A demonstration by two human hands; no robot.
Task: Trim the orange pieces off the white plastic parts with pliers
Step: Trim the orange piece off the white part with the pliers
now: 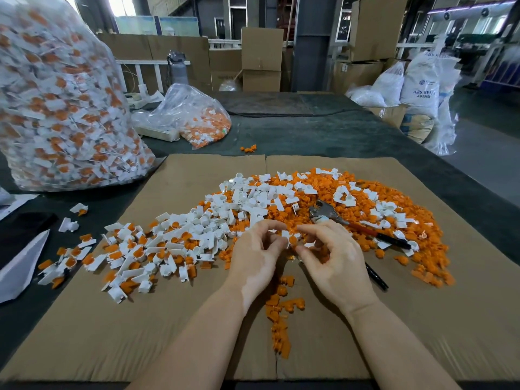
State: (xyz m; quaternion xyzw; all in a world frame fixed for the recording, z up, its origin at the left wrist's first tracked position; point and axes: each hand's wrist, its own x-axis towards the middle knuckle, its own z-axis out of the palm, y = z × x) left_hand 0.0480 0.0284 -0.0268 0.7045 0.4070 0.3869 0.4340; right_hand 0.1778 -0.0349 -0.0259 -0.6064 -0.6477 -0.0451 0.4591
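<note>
Between my two hands sits one white plastic part with an orange piece (pixel 290 239). My left hand (pixel 254 254) pinches its white side and my right hand (pixel 332 257) pinches the orange side. The pliers (pixel 334 219) lie untouched on the heap just beyond my right hand, metal jaws to the left, red and black handles running right. A pile of white parts with orange pieces (pixel 157 249) spreads left of my hands. A heap of loose orange pieces (pixel 394 220) with some white parts lies right.
Everything lies on a cardboard sheet (pixel 168 333) over a dark table. A large clear bag of parts (pixel 56 108) stands at the left, a smaller bag (pixel 197 119) behind. Orange pieces (pixel 281 313) trail between my forearms. Cardboard boxes and white sacks (pixel 419 85) stand behind.
</note>
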